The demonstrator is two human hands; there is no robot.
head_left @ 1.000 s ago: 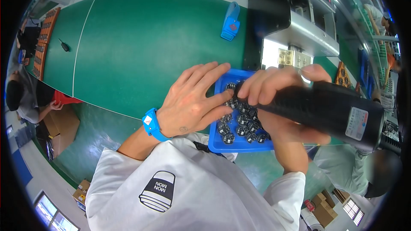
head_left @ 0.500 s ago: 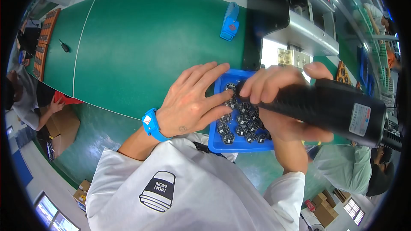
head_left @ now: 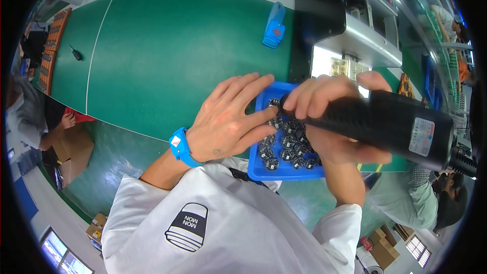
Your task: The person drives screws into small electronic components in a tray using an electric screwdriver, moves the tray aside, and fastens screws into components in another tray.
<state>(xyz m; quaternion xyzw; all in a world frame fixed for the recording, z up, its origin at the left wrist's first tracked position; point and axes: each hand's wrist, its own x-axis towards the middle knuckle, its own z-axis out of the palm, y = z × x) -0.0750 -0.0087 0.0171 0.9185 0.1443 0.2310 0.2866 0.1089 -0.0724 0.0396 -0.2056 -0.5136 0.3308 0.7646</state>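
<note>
My right hand is wrapped round a black corded handheld tool, which looks like an electric screwdriver. It lies nearly level, its narrow end over the left part of a blue tray. Small round black parts with pale marks fill much of that tray. My left hand reaches in from the left with fingers spread. Two of its fingertips touch the small parts beside the tool's narrow end; another rests by the tray's upper rim. The tool's very tip is hidden. A blue wrist strap circles my left wrist.
A second blue wrist strap lies on the green table. A machine with a metal housing and lit bed stands behind the tray. Far left are a small black-handled tool and orange trays. Other people sit at both sides.
The tool's rear end has dipped slightly and shifted a little left in my right hand. My left hand stays almost in place. The person at far left has moved a hand.
</note>
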